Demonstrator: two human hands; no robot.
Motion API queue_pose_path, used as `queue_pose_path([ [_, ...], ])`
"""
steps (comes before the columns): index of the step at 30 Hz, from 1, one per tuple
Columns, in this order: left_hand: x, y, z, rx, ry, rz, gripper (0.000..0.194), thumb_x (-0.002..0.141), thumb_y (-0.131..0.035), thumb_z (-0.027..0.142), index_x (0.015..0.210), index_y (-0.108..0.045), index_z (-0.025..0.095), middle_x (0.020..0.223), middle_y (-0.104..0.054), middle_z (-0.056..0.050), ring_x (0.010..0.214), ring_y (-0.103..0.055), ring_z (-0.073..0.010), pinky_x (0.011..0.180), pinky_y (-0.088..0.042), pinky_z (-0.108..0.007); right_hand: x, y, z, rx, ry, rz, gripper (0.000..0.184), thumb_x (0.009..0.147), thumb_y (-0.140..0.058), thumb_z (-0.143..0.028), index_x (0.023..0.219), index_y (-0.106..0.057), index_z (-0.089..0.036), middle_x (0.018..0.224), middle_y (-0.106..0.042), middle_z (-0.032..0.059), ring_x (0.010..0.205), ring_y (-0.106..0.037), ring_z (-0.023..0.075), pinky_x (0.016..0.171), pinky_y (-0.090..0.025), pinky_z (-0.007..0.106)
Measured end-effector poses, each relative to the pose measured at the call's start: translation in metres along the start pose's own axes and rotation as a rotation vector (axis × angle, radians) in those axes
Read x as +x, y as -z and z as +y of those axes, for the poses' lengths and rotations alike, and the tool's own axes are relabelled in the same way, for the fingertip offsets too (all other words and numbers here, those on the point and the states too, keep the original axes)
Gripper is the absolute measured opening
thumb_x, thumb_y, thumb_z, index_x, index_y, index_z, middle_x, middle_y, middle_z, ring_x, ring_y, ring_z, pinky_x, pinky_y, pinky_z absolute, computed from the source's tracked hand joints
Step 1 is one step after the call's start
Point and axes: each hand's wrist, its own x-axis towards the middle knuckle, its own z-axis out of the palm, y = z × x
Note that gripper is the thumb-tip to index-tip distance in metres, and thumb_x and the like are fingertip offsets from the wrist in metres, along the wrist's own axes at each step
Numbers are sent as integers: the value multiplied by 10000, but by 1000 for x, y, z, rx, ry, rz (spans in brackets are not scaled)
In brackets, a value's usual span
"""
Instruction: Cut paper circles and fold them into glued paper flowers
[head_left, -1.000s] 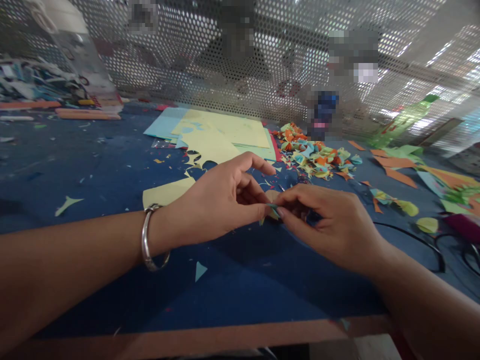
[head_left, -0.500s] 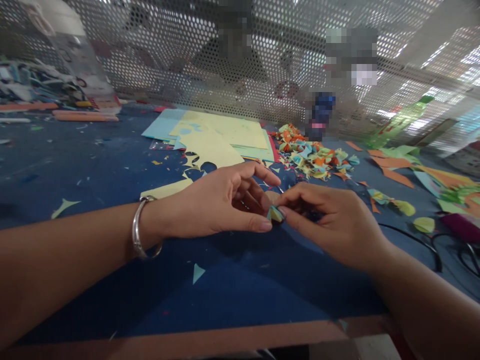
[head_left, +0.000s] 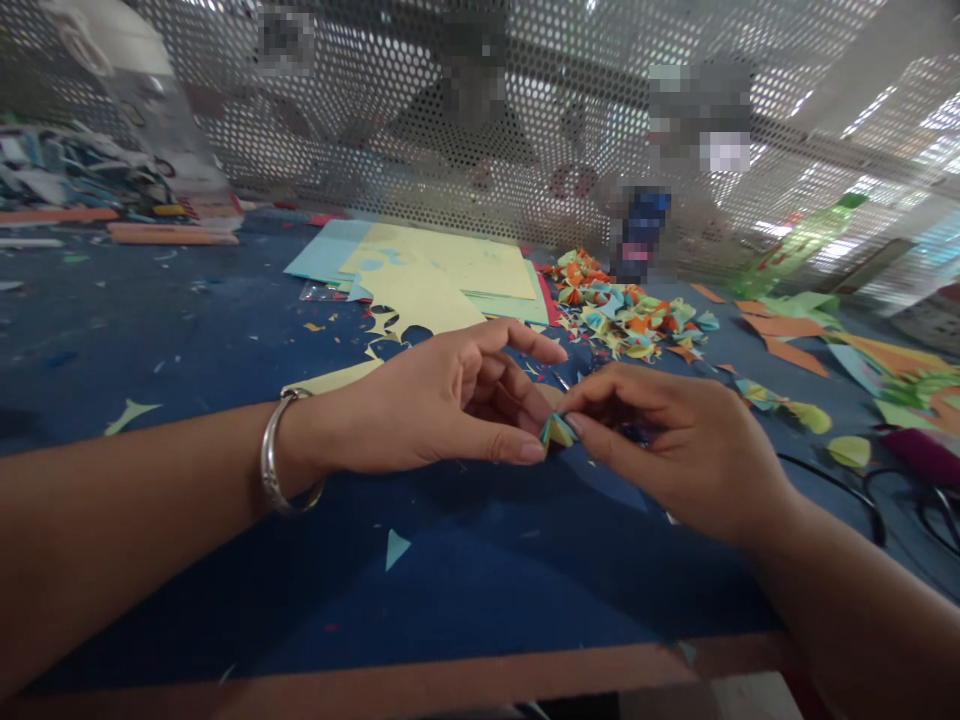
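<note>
Between my two hands, just above the blue tabletop [head_left: 480, 570], is a small folded paper piece [head_left: 557, 432] in yellow and light blue, fanned out. My left hand [head_left: 450, 405], with a silver bangle [head_left: 274, 455] on its wrist, pinches its left side between thumb and curled fingers; the index finger is stretched out above. From the right, the thumb and forefinger of my right hand [head_left: 667, 440] grip the other side. Behind the left hand lies a yellow paper sheet [head_left: 435, 300] with round cut-outs along its edge.
Folded paper pieces [head_left: 630, 310] lie heaped beyond my right hand. Orange paper strips [head_left: 784, 325], yellow discs [head_left: 849, 451] and a black cable [head_left: 832, 490] are at the right. A clear bottle [head_left: 176, 140] stands at the back left, before a perforated metal screen [head_left: 345, 120].
The folded paper piece has turned slightly and shows more of its fanned folds. Both hands have shifted only a little, keeping their hold.
</note>
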Motion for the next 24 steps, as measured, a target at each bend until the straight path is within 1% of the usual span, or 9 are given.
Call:
queue_pose_path([
  [3,0,0,2,-35,20,4,539,742,-765,86,1222,-582,248,959,-732,-39,886,-731,-177,797,-593,-314,0,1,0,11,13,5,74,885,-629,-178,869,-697,-206,705,-686,-33,568,-577,82,552,-474,190],
  [7,0,2,3,-50,28,-18,520,758,-754,67,1218,-585,242,983,-736,-39,911,-720,-160,782,-585,-277,0,2,1,18,22,17,80,883,-635,-161,880,-696,-212,709,-683,-40,575,-586,80,551,-472,189],
  [9,-1,2,3,-44,28,-19,482,775,-731,57,1204,-591,228,986,-740,-42,895,-717,-150,769,-581,-260,0,2,0,24,25,22,79,885,-636,-160,881,-694,-213,712,-685,-40,582,-594,81,555,-474,190],
  [12,0,0,2,-19,52,42,400,789,-700,62,1151,-606,203,927,-744,-39,831,-719,-157,696,-585,-259,-1,1,0,26,19,5,80,892,-629,-163,877,-693,-209,735,-698,-31,599,-605,86,574,-484,193],
  [15,1,-4,0,12,99,111,308,815,-691,110,1104,-611,181,853,-733,-29,778,-713,-159,652,-583,-260,-2,-1,2,8,21,-18,81,899,-624,-160,879,-688,-205,745,-691,-29,610,-599,84,581,-483,188],
  [17,1,-5,0,48,112,156,215,821,-701,126,1027,-649,161,828,-727,-17,749,-687,-118,680,-564,-219,-2,-2,3,3,33,-20,78,904,-620,-163,882,-683,-202,743,-677,-31,606,-586,78,581,-479,182],
  [19,1,-4,1,82,126,181,112,816,-705,113,923,-692,145,797,-717,3,693,-640,-64,667,-523,-153,-2,-4,4,5,42,-16,74,907,-613,-167,890,-679,-198,746,-670,-31,599,-577,74,579,-477,179],
  [21,1,-4,4,91,160,175,66,825,-688,96,866,-713,141,744,-695,27,578,-561,-19,574,-466,-111,-2,-5,4,4,48,-15,75,910,-607,-170,901,-677,-193,753,-671,-27,604,-578,75,578,-475,179],
  [24,0,-3,8,79,201,162,68,838,-683,100,880,-717,141,698,-662,48,445,-414,13,417,-336,-103,-2,-5,4,-6,70,-20,83,913,-600,-172,914,-681,-188,760,-672,-22,612,-581,79,585,-474,183],
])
